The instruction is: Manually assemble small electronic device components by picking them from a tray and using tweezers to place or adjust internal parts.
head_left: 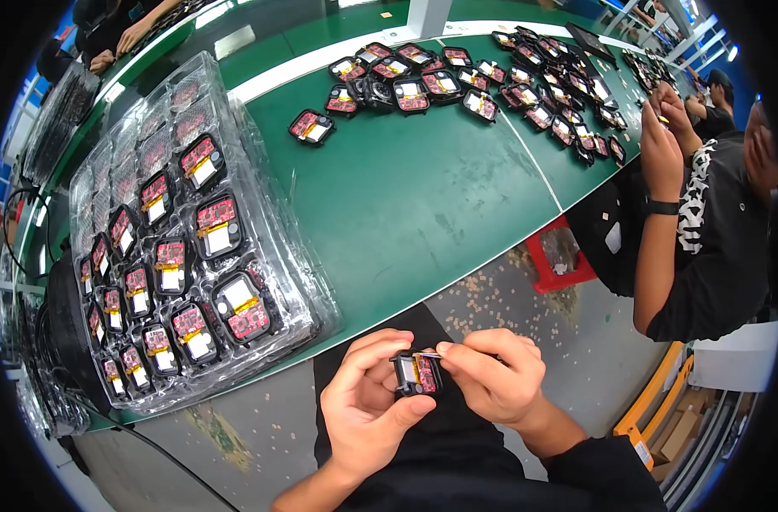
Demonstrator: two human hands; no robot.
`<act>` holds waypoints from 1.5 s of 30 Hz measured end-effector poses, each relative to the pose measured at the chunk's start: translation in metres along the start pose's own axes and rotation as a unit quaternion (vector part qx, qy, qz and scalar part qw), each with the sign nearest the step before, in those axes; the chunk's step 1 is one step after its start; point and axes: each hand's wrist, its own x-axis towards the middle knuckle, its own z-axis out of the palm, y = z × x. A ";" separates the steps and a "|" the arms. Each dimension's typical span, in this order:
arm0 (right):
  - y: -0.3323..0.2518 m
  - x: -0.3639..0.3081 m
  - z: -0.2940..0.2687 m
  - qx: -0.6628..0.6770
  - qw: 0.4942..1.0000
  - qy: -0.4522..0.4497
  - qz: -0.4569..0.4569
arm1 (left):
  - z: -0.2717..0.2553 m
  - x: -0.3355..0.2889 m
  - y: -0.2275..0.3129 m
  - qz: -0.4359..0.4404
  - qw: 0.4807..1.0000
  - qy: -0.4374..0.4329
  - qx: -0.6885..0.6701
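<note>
Above my lap, in front of the table edge, my left hand (355,401) grips a small black device housing (403,394) between thumb and fingers. Its open side shows a red circuit board, a yellow flex strip and a pale block. My right hand (500,375) pinches a thin metal tool, seemingly tweezers (426,354), whose tip reaches the housing's upper edge. The tip's exact contact is too small to make out. To the left, a clear plastic tray (308,299) holds several similar open housings in its pockets.
The green table (389,222) carries a cluster of loose housings (410,96) at the back and a larger pile (559,94) farther right. At right sits a co-worker (713,247) with raised hands, near a red stool (542,271). A yellow frame (649,405) stands lower right.
</note>
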 end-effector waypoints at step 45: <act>0.033 0.095 0.042 0.104 0.982 0.085 0.132 | -0.044 0.104 0.202 0.227 0.792 0.099 0.557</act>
